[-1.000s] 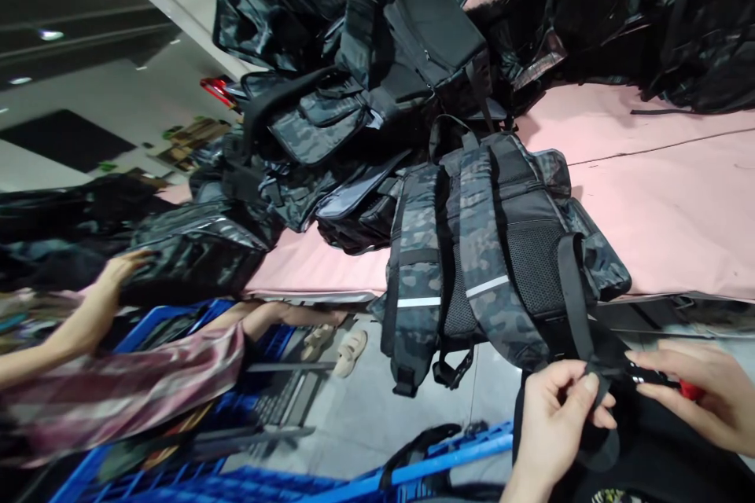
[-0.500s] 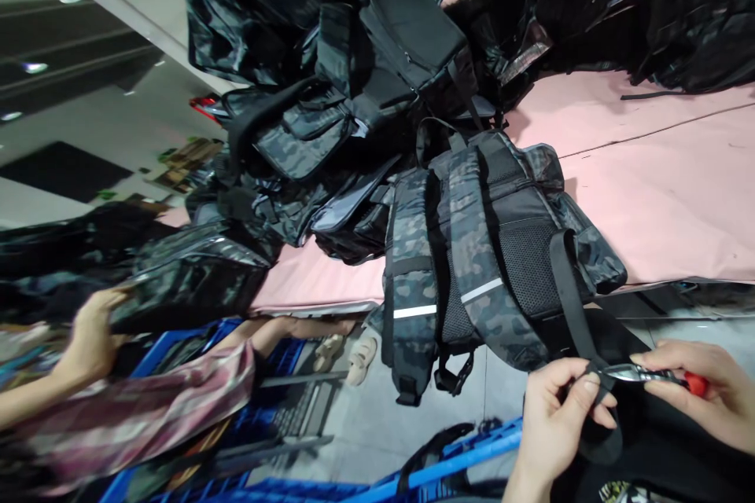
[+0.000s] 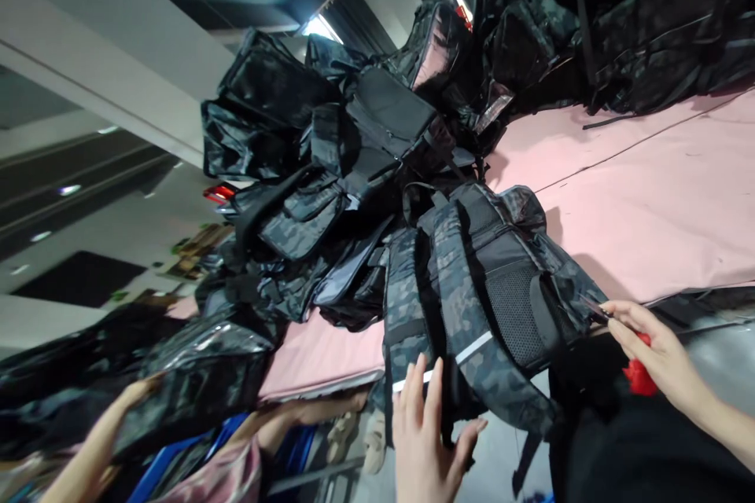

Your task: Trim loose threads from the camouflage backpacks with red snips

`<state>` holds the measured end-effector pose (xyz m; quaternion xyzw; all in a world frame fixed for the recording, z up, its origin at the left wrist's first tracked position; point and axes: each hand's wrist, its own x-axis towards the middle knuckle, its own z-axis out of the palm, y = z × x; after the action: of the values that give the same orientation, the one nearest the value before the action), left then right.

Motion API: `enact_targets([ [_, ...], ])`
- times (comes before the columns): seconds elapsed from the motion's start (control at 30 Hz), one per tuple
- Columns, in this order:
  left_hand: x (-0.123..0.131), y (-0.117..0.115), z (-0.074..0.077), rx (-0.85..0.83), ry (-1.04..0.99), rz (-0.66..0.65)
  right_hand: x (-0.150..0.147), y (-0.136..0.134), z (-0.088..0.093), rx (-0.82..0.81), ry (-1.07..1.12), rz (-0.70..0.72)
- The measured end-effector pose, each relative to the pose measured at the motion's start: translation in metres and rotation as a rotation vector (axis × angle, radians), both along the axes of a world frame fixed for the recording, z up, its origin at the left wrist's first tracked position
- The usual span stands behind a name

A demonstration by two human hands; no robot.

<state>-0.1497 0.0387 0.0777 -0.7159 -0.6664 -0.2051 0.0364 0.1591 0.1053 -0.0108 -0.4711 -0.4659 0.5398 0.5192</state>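
Observation:
A camouflage backpack (image 3: 465, 267) lies on the pink table with its straps and mesh back panel facing up. My left hand (image 3: 421, 432) is open, its fingers spread over the reflective strip of the left shoulder strap (image 3: 406, 299); whether it touches is hard to tell. My right hand (image 3: 654, 346) is closed around small pointed thread snips (image 3: 594, 308) with red on the handle. Their tips point at the backpack's right side. Near them a black webbing strap (image 3: 546, 314) curves over the mesh.
Dark camouflage bags (image 3: 377, 118) are heaped behind, with more at the back right (image 3: 649, 39). The pink table (image 3: 661, 204) extends to the right. At left, another person's hand (image 3: 141, 391) holds a shiny dark bag (image 3: 206, 361). A blue crate (image 3: 168, 464) stands below the table edge.
My left hand has let go of the black webbing strap and moved left over the shoulder strap. The snips have come away from the webbing and moved up. The view has tilted upward.

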Motion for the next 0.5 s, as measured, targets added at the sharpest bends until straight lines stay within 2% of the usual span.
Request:
enact_targets([
  [0.03, -0.008, 0.004, -0.006, 0.014, 0.152, 0.035, -0.004, 0.005, -0.005, 0.000, -0.032, -0.010],
  [0.1, -0.013, 0.007, -0.024, 0.056, 0.329, 0.074, -0.008, 0.014, -0.017, -0.005, -0.125, -0.069],
  [0.2, -0.004, 0.002, -0.052, 0.145, 0.390, 0.062, -0.005, 0.025, -0.031, -0.038, -0.230, -0.199],
  [0.27, 0.002, -0.003, -0.064, 0.223, 0.397, 0.048, 0.001, 0.027, -0.036, -0.047, -0.229, -0.235],
  [0.4, 0.001, -0.004, -0.074, 0.340, 0.439, -0.021, 0.006, 0.009, -0.036, -0.045, -0.184, -0.298],
  [0.5, 0.001, -0.003, -0.076, 0.398, 0.446, -0.062, -0.001, -0.014, -0.034, -0.028, -0.148, -0.248],
])
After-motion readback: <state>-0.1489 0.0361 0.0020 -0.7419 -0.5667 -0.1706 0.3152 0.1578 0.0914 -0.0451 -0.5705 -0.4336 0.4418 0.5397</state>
